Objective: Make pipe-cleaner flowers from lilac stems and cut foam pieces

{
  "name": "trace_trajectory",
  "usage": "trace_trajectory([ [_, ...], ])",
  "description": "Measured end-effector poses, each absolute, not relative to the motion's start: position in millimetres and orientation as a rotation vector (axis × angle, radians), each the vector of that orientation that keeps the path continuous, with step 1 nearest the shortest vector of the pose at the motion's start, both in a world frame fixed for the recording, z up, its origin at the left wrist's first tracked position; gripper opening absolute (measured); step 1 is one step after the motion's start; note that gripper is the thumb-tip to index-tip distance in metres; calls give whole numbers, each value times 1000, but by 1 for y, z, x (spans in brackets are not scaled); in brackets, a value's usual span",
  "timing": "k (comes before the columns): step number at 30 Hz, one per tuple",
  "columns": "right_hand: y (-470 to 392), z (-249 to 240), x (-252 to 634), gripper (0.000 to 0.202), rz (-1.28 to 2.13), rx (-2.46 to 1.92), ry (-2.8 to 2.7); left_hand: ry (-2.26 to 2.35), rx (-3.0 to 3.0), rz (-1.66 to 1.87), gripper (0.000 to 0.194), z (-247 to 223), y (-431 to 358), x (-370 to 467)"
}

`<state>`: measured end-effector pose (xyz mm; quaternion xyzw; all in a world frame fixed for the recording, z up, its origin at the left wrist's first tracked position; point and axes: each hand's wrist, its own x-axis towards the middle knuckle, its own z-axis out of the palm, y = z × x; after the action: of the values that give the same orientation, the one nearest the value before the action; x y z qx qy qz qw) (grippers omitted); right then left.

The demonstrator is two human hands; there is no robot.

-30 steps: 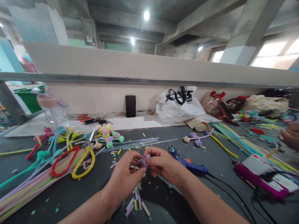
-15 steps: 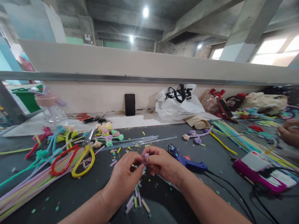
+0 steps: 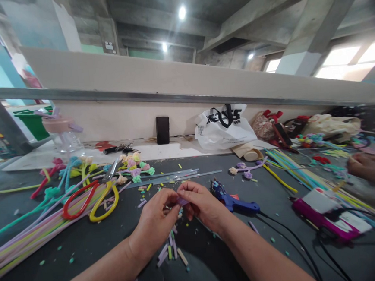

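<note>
Bundle of long pastel fuzzy stems [image 3: 27, 246], pink/lilac/yellow/green, lies at far L on dark tabletop [image 3: 95, 251]. Behind it, clear plastic bottle w/ pink lid [image 3: 63, 124] stands nr the wall. Scissors w/ 1 red & 1 yellow handle loop [image 3: 108, 178] rest partly on the stems, blades slightly apart, tips pointing away. Just R of blades: cluster of small multicolour fuzzy flowers [image 3: 134, 165].

Person's left hand [image 3: 155, 214], approx. centre, has a narrow pinch on small lilac fuzzy piece [image 3: 182, 200]; piece sits btwn the 2 hands, above the table, mostly hidden by fingers. Cut lilac/yellow/cream bits [image 3: 170, 251] lie scattered below. Behind: black phone [image 3: 163, 130] propped upright vs. wall; clear thin sticks [image 3: 177, 176] flat on table.

Right hand [image 3: 200, 202] pinches same piece from R, thumb & fingers close together; exact fingertip contact can't be told.

Just R of it, blue glue gun w/ black cord [image 3: 243, 206] lies on its side. Farther back: white plastic bag w/ black print [image 3: 224, 133], & lilac fuzzy stem w/ buds [image 3: 250, 168]. Then magenta-and-white device [image 3: 326, 221]. Far R edge: co-worker's hands [image 3: 363, 167], blurred; grip can't be told.
</note>
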<state>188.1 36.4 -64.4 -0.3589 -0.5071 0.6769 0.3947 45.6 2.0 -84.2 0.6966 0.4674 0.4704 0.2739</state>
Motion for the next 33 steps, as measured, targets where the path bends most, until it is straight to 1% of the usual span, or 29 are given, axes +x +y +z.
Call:
trace_trajectory([
  [3,37,-66,188,21,1706,-929,-1286,1247,1837,1271,10,-86,4,46],
  [7,37,-68,188,16,1700,-933,-1287,1297,1957,1280,9,-85,4,45],
  [14,38,-67,187,16,1695,-949,-1273,1211,2089,1357,15,-88,3,45],
  [23,37,-68,187,14,1685,-989,-1256,1225,2070,1344,13,-86,3,45],
  [26,36,-68,186,13,1659,-1002,-1270,1287,1981,1319,9,-89,4,47],
  [29,37,-68,186,10,1630,-1001,-1314,1317,1740,1291,6,-94,8,49],
  [33,38,-68,188,9,1595,-1015,-1390,1224,1400,1198,13,-95,11,51],
])
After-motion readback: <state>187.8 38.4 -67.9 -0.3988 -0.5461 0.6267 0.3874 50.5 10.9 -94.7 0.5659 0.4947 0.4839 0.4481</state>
